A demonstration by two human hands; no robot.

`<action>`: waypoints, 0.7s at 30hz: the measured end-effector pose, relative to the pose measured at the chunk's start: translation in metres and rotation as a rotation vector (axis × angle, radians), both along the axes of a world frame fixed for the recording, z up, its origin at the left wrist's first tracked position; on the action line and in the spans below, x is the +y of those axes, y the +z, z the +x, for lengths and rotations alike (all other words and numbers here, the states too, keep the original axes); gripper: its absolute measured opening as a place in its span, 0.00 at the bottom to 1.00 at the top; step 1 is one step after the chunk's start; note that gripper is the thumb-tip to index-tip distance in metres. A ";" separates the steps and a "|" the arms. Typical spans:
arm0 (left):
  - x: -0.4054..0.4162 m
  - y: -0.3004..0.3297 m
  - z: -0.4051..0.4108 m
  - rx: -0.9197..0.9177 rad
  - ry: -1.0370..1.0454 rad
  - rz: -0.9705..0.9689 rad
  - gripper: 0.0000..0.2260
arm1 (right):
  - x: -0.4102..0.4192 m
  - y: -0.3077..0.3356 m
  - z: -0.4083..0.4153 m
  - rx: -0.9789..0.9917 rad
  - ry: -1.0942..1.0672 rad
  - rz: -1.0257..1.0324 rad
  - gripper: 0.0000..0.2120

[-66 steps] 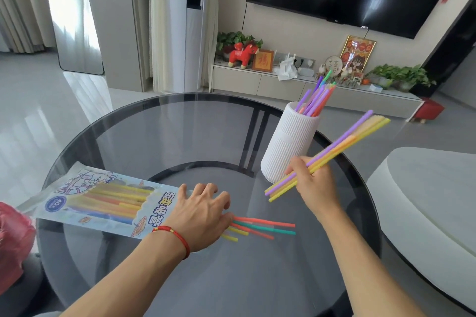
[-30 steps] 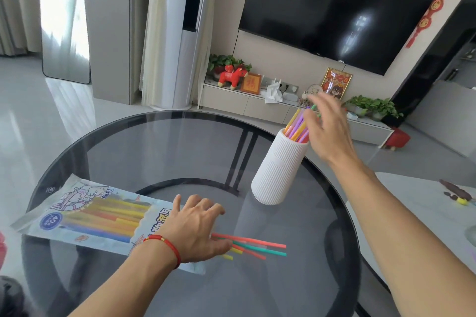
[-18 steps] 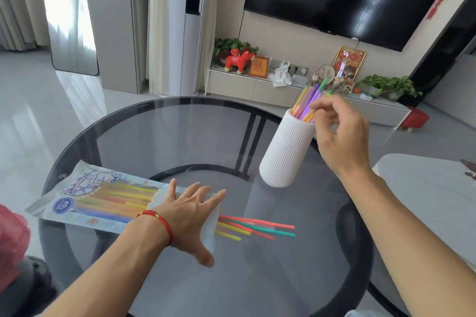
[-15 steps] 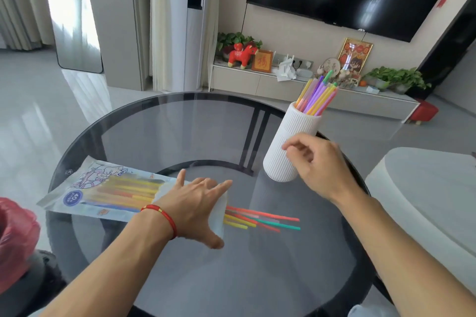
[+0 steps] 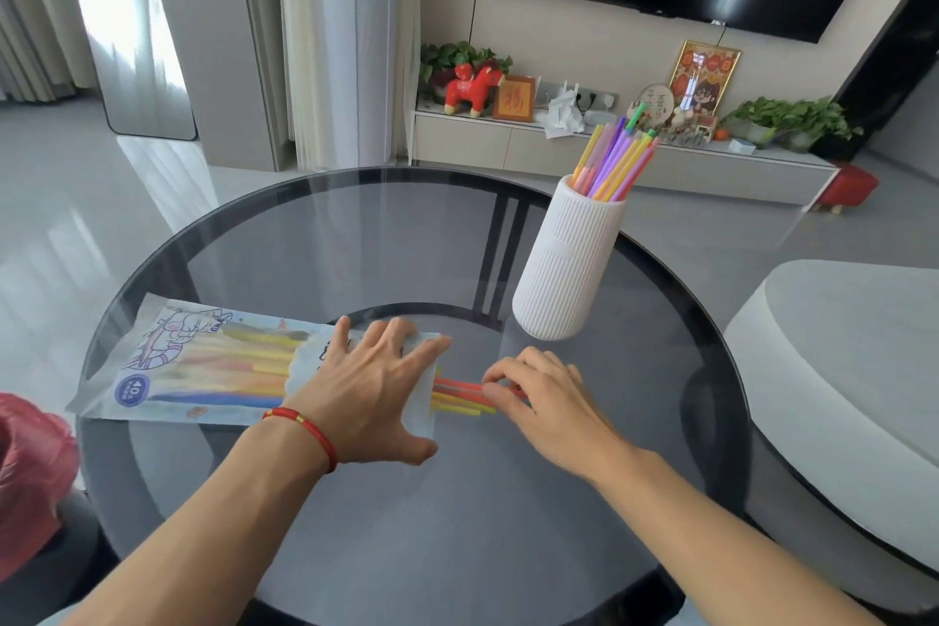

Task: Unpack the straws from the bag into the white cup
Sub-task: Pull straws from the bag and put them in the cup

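Observation:
A printed plastic straw bag (image 5: 203,366) lies flat on the round dark glass table (image 5: 355,244), its mouth pointing right. My left hand (image 5: 371,397) presses flat on the bag's open end, fingers spread. Red, yellow and green straw ends (image 5: 457,399) stick out of the mouth. My right hand (image 5: 538,397) rests on those ends, fingertips curled around them. The ribbed white cup (image 5: 569,264) stands upright behind my right hand with several coloured straws (image 5: 615,158) in it.
A red plastic bag (image 5: 30,473) sits off the table's left edge. A pale round seat (image 5: 838,371) stands close on the right. Behind the table run a low TV cabinet (image 5: 559,147) and a wall TV.
My right hand dropped a bundle of purple and yellow straws into the cup, then came down to the straw ends at the bag's mouth. My left hand stayed on the bag.

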State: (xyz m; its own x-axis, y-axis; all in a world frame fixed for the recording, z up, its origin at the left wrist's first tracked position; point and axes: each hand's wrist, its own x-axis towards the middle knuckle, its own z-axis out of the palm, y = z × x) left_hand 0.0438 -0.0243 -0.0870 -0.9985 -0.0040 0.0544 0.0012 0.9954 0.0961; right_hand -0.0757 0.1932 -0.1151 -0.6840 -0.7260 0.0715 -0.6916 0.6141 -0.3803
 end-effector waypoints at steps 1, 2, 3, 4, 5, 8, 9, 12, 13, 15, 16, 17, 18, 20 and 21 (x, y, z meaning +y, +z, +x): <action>0.002 0.000 -0.001 0.008 0.005 -0.009 0.47 | -0.003 0.000 0.001 0.006 0.001 0.003 0.15; 0.003 0.001 -0.001 0.015 0.012 -0.010 0.46 | -0.007 0.000 0.004 0.020 0.010 0.024 0.15; 0.005 0.001 -0.001 0.026 0.017 -0.006 0.45 | -0.010 0.000 0.008 0.044 0.025 0.057 0.16; 0.005 0.002 -0.001 0.041 0.019 0.002 0.44 | -0.013 -0.001 0.011 0.076 0.041 0.092 0.17; 0.006 0.002 -0.001 0.052 0.022 0.010 0.42 | -0.016 -0.002 0.015 0.109 0.058 0.121 0.17; 0.007 0.002 0.001 0.046 0.025 0.012 0.40 | -0.022 0.000 0.024 0.187 0.105 0.156 0.19; 0.007 0.003 0.001 0.039 0.028 0.006 0.40 | -0.023 0.001 0.026 0.203 0.117 0.168 0.18; 0.007 0.005 0.002 0.003 0.038 -0.013 0.40 | -0.024 0.006 0.028 0.191 0.148 0.188 0.15; 0.007 0.005 0.002 -0.012 0.043 -0.017 0.39 | -0.022 0.010 0.026 0.171 0.158 0.201 0.14; 0.004 0.006 0.004 -0.060 0.063 -0.024 0.38 | -0.018 0.021 0.021 0.131 0.158 0.227 0.13; 0.002 0.005 0.005 -0.087 0.073 -0.025 0.38 | -0.013 0.027 0.017 0.118 0.143 0.232 0.13; 0.000 0.006 0.005 -0.104 0.079 -0.019 0.38 | -0.007 0.032 0.013 0.097 0.120 0.231 0.13; -0.002 0.006 0.007 -0.107 0.085 -0.001 0.37 | -0.001 0.036 0.010 0.067 0.102 0.222 0.13; -0.001 0.007 0.005 -0.077 0.084 0.057 0.33 | 0.012 0.040 0.008 -0.017 0.084 0.186 0.13; 0.000 0.008 0.004 -0.068 0.077 0.077 0.31 | 0.016 0.041 0.007 -0.078 0.083 0.155 0.12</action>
